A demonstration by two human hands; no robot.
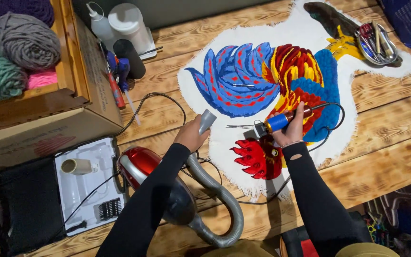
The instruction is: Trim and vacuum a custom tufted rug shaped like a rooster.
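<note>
Right hand (pixel 292 127) was wrapped around a blue corded trimmer (pixel 281 121), tip on the rooster rug (pixel 281 76) near the red comb. Left hand (pixel 191 135) gripped the grey vacuum nozzle (pixel 207 120) just beside. Likely mid-trim; next needs steady passes with suction close by.

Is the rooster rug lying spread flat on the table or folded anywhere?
Spread flat: the rooster rug lies open on the wooden table, its whole white outline showing, no folds visible.
</note>
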